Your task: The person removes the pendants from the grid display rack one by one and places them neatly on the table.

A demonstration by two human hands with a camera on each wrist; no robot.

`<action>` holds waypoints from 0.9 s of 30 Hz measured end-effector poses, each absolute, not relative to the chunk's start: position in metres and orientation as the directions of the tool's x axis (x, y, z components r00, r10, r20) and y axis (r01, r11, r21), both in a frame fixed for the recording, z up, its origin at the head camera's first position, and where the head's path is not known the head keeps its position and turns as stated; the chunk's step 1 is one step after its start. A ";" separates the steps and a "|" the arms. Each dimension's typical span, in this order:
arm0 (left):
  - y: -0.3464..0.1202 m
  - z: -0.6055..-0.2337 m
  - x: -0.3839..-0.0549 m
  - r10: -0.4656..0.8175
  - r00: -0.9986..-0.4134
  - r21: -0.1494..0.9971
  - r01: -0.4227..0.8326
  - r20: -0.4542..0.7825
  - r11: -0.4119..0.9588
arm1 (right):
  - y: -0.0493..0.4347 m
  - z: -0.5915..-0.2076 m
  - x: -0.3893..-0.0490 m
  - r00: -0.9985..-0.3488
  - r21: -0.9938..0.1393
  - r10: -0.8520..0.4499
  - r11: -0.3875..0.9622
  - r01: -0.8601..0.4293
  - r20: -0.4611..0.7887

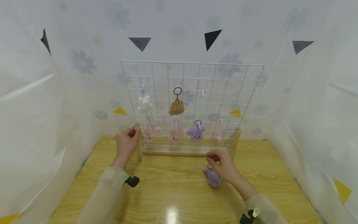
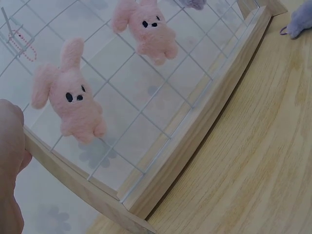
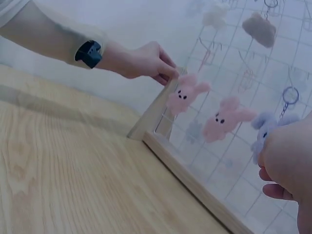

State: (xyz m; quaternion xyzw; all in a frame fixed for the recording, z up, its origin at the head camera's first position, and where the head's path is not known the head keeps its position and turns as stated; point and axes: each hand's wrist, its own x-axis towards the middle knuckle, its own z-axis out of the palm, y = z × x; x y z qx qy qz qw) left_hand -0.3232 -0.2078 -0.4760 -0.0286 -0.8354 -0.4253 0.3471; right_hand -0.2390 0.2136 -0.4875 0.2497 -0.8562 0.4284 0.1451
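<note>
At the left side of a white wire grid rack (image 1: 193, 64), my left hand (image 1: 127, 141) grips the top of the wooden side post (image 1: 140, 152). My right hand (image 1: 222, 165) is low in front of the rack's right half, thumb and fingertips pinching the ring of a purple plush keychain (image 1: 213, 179). That plush hangs below the fingers, close over the table. Nearest my left hand is a pink bunny plush (image 2: 75, 97) hanging on the grid. In the right wrist view, my right hand (image 3: 290, 161) overlaps a hanging purple plush (image 3: 263, 129).
On the upper row hang a white plush (image 1: 144, 104) and a brown plush (image 1: 176, 108), with a bare white hook (image 1: 202, 93) to their right. Another pink bunny (image 1: 175, 136), a purple plush (image 1: 196, 133) and a pink plush (image 1: 218, 137) hang lower. The rack stands on a wooden table (image 1: 167, 180).
</note>
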 end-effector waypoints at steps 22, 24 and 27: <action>-0.208 -0.475 -0.321 -0.238 -0.774 0.709 0.349 0.586 0.612 | 0.168 -0.398 -0.250 -0.737 -0.664 -0.362 0.323 -0.674 0.571; -0.209 -0.475 -0.321 -0.237 -0.776 0.712 0.350 0.584 0.608 | 0.164 -0.391 -0.253 -0.732 -0.671 -0.357 0.302 -0.678 0.580; -0.209 -0.475 -0.322 -0.238 -0.779 0.714 0.345 0.580 0.608 | 0.159 -0.381 -0.258 -0.736 -0.681 -0.342 0.286 -0.674 0.584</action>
